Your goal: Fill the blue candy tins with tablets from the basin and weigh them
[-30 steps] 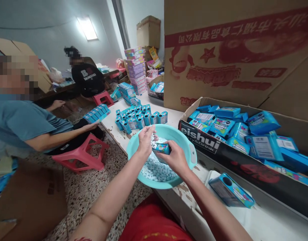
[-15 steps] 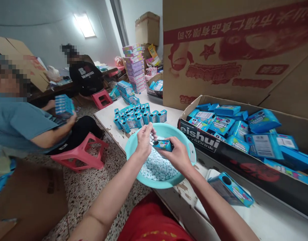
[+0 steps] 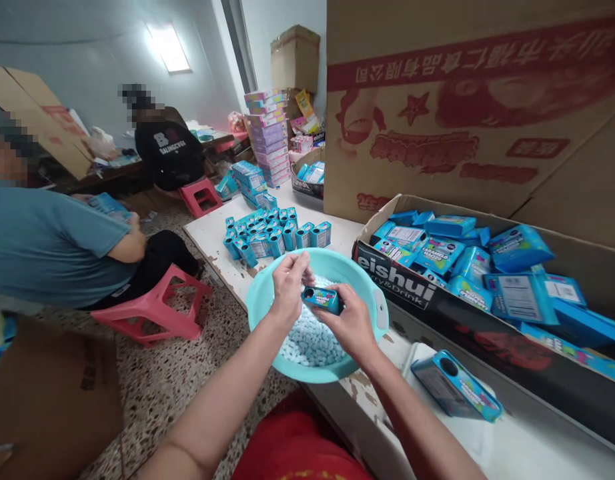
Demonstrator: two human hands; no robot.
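My right hand [image 3: 351, 320] grips a small blue candy box [image 3: 321, 299] that lies tilted over the basin, its dark round opening turned to the left. Close by that opening, my left hand [image 3: 289, 283] is closed with its fingertips pinched together; the candies in it are mostly hidden by the fingers. Beneath both hands is a turquoise basin [image 3: 257, 320] holding a heap of small pale candies [image 3: 312, 340]. A larger blue box [image 3: 457, 387] with a dark round opening lies on a white lidded container [image 3: 412, 353] to the right.
Several small blue boxes [image 3: 262, 233] stand beyond the basin on the worn white table [image 3: 207, 233]. A carton [image 3: 395, 273] of blue packs is on the right, before a tall cardboard box [image 3: 437, 120]. A co-worker [image 3: 52, 240] sits on a pink stool [image 3: 157, 307] at left.
The candies that showed under my left fingers are now hidden. My right hand has turned the box, so its printed side shows more. The co-worker's blue pack has moved lower and left.
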